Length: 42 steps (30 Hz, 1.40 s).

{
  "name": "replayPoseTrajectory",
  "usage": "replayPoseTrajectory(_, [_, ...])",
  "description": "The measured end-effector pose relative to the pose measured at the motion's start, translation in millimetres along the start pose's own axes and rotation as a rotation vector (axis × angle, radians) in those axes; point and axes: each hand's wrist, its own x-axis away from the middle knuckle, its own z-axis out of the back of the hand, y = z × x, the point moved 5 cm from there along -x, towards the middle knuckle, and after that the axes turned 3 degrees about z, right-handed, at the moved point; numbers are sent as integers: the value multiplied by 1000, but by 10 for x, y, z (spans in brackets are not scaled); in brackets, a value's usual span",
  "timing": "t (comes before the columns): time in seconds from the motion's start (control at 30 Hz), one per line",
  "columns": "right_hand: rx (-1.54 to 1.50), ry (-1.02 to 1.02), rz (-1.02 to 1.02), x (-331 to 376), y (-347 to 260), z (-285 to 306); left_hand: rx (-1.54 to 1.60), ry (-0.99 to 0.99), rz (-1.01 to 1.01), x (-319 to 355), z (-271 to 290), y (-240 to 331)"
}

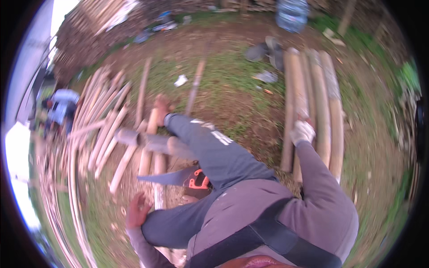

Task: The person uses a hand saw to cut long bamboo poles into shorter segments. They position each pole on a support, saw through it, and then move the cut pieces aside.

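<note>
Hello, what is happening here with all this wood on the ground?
A person sits outdoors on bare earth and grass among pale, peeled wooden poles. The gloved right hand rests on a bundle of thick poles lying side by side. The bare left hand is low near the ground, open, beside a thin pole. A handsaw with an orange-and-black handle lies by the leg. Another person crouches far left.

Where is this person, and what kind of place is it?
Probably an outdoor yard for cutting wood. Thick poles lie on bare earth and grass, split sticks are piled up, and a handsaw lies nearby.
</note>
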Motion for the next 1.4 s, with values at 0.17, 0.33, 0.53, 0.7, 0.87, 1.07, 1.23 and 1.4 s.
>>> replayPoseTrajectory(0.17, [72,191,4,-323,348,-410,-156,55,-71,-48,121,372])
replayPoseTrajectory(0.33, [42,224,-87,-233,80,-2,-147,83,-68,-26,141,374])
replayPoseTrajectory(0.53, [-52,468,447,-124,-1284,83,-223,180,-38,157,57,126])
replayPoseTrajectory(0.7, [-363,27,1038,308,-3007,-222,-292,232,14,298,-17,131])
replayPoseTrajectory(0.87, [-157,173,1476,1012,-4186,-265,-315,237,142,575,-26,114])
replayPoseTrajectory(1.07, [41,38,1449,1105,-4846,-722,-293,210,303,1043,-126,-202])
replayPoseTrajectory(1.23, [181,25,1388,1165,-4738,-709,-294,95,447,1269,-112,-259])
replayPoseTrajectory(1.4, [51,-33,1404,1160,-4747,-641,-270,124,434,1340,-156,-352])
